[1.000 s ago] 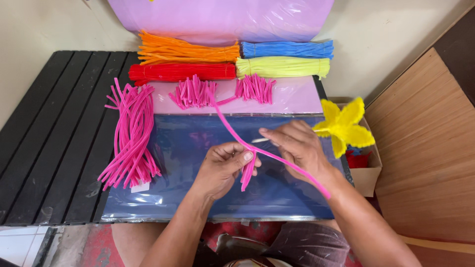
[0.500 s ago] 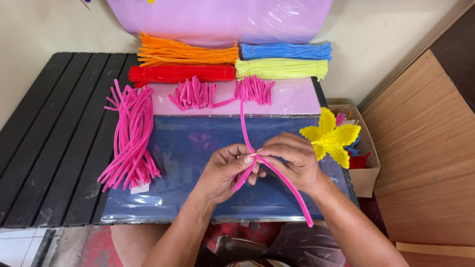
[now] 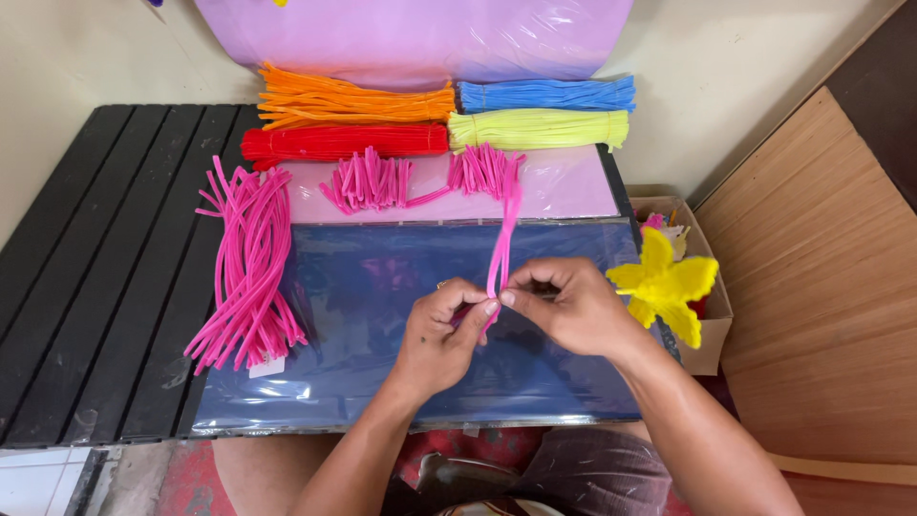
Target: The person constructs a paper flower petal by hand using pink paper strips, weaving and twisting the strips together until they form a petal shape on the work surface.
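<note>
a black slatted table (image 3: 86, 277) holds a blue plastic sheet (image 3: 382, 315) at the frame's centre. above it, the left hand (image 3: 441, 336) and right hand (image 3: 565, 308) both pinch a folded pink pipe cleaner (image 3: 501, 250) standing upright between their fingertips.

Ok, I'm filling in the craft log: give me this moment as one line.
left hand: pinching pink pipe cleaner | right hand: pinching same | surface: blue plastic sheet | nearby: yellow pipe-cleaner flower

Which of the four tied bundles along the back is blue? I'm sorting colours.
The blue bundle at the back right, above the yellow-green bundle; the orange bundle and red bundle lie left.
</note>
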